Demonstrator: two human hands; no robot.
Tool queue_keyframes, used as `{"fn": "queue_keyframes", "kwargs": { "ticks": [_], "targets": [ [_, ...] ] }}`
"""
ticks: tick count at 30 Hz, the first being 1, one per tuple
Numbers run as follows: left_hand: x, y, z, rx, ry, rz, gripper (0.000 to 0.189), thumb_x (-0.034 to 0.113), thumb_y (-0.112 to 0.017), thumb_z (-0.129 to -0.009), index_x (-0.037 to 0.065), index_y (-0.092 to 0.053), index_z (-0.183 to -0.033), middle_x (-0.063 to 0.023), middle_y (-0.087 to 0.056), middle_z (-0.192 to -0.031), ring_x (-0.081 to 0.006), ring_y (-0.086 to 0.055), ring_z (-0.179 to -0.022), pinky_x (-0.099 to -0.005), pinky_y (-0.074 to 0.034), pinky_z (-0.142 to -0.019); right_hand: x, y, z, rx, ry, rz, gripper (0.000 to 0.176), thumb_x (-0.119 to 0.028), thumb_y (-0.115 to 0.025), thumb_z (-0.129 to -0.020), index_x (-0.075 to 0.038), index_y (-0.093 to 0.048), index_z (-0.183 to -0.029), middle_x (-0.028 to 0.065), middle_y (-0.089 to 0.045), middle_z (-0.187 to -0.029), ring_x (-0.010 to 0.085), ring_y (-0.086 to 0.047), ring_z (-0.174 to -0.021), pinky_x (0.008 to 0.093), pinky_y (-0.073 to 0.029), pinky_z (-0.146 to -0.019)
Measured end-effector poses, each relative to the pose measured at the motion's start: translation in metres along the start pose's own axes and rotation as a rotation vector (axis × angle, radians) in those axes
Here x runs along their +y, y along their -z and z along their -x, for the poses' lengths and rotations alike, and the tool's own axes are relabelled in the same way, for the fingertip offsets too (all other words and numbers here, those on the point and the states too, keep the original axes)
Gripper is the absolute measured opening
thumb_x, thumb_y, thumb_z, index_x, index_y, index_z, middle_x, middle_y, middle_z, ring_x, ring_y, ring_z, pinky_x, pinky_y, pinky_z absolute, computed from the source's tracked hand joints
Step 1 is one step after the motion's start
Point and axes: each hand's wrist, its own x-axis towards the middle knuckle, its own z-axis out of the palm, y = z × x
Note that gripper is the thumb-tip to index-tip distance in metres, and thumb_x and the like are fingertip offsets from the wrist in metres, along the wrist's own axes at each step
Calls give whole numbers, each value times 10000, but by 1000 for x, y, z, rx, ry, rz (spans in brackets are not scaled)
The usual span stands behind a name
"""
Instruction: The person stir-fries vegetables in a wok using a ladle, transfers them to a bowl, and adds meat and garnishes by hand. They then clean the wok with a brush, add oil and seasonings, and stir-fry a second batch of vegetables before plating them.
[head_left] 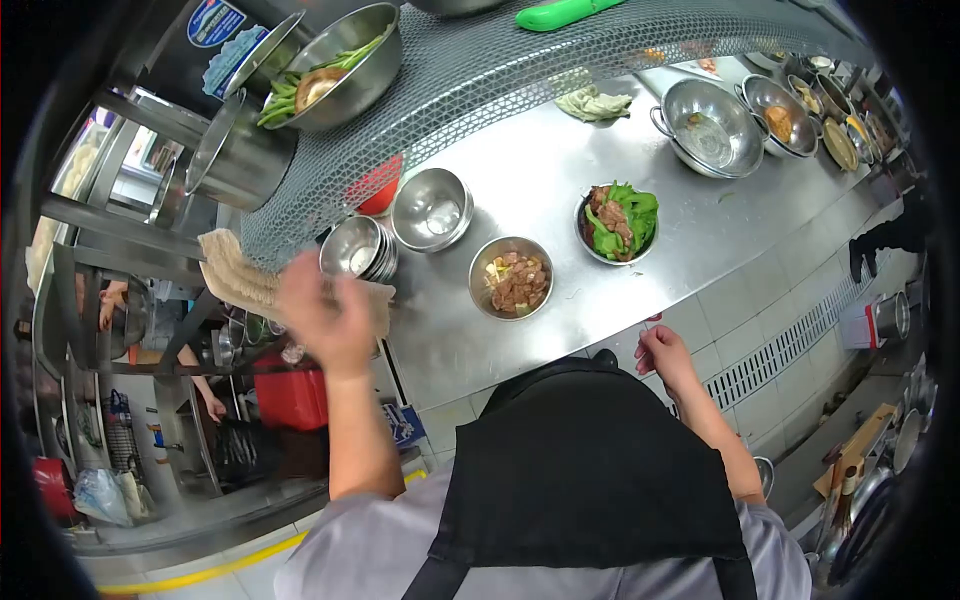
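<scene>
Holding the left hand (335, 325), the nearer one, over the cloth (235, 270), with the cloth's long axis running crosswise beneath, from the rail side toward the stacked bowls (352, 245); blurring too much to tell spread from pinching. Holding the right hand (670, 358) well apart by the surface (440, 340), curling loosely, pinching nothing visible.

Steel counter (560, 160) with metal bowls (432, 209) and a cloth (593, 102).

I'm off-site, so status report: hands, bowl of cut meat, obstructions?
Left hand blurred at cloth, grip unclear. Right hand loosely curled by counter edge. Cut meat in bowl, nothing over it.
</scene>
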Motion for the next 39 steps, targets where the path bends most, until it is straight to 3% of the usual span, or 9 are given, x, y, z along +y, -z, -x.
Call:
{"fn": "queue_keyframes", "kwargs": {
  "ticks": [4,8,15,18,24,27,34,36,39],
  "targets": [
    [-45,49,8,366,428,-416,792,116,-696,-774,-6,-213,-1390,-207,-253,-1409,-293,-355,-1249,-422,-313,-1029,-13,-17,-3,-8,12,37,183,-187,-503,-915,-24,-525,-836,61,-575,-674,130,-543,-495,254,-453,-468],
    [-115,34,65,56,939,367,436,133,-556,-911,-46,-407,-1280,-150,-529,-1182,-234,-535,-1057,-353,-416,-924,-55,-56,-16,-34,133,205,185,-182,-529,-908,-17,-532,-825,56,-571,-672,122,-539,-508,251,-446,-479],
    [-86,41,70,253,1105,1085,301,124,-452,-965,-22,-451,-1228,-121,-542,-1182,-188,-547,-1038,-324,-447,-893,-153,-227,0,-247,779,725,237,-240,-571,-907,-8,-601,-948,45,-606,-748,108,-567,-681,274,-474,-633],
    [-77,26,78,206,1074,1242,327,131,-455,-963,-28,-438,-1249,-127,-537,-1192,-203,-548,-1054,-335,-442,-911,-135,-343,-15,-452,1058,625,380,-302,-564,-914,-22,-558,-1170,115,-607,-1054,169,-609,-798,310,-495,-728],
    [-92,44,123,122,1251,1526,373,101,-468,-938,-48,-410,-1275,-138,-529,-1206,-216,-542,-1082,-325,-428,-929,-54,-432,34,-416,766,534,316,-298,-463,-963,1,-524,-1044,99,-615,-851,146,-581,-756,327,-478,-658],
    [-88,66,119,-91,1089,1544,447,136,-479,-926,-44,-355,-1316,-142,-500,-1240,-234,-518,-1117,-358,-422,-945,-52,-419,64,-561,572,367,396,-369,-465,-946,13,-569,-948,225,-608,-816,337,-604,-749,425,-465,-681],
    [-88,66,124,-105,1135,1693,380,126,-460,-927,-24,-397,-1271,-139,-543,-1102,-223,-563,-982,-367,-468,-860,-9,-336,92,-892,365,1032,339,-353,-532,-914,-26,-612,-887,78,-589,-710,165,-562,-637,337,-454,-607],
    [-80,65,123,5,1137,1638,345,163,-444,-940,-7,-428,-1239,-133,-565,-999,-228,-590,-866,-362,-502,-756,-49,-298,136,-1053,56,675,334,-334,-561,-920,-24,-617,-1030,39,-638,-861,119,-600,-708,271,-488,-660],
    [-75,63,133,9,1308,1608,380,286,-396,-972,16,-440,-1236,-124,-578,-958,-225,-596,-807,-364,-508,-719,-82,-269,171,-959,175,211,352,-253,-569,-922,10,-574,-1155,95,-655,-995,139,-625,-776,269,-505,-707]
  ]
}}
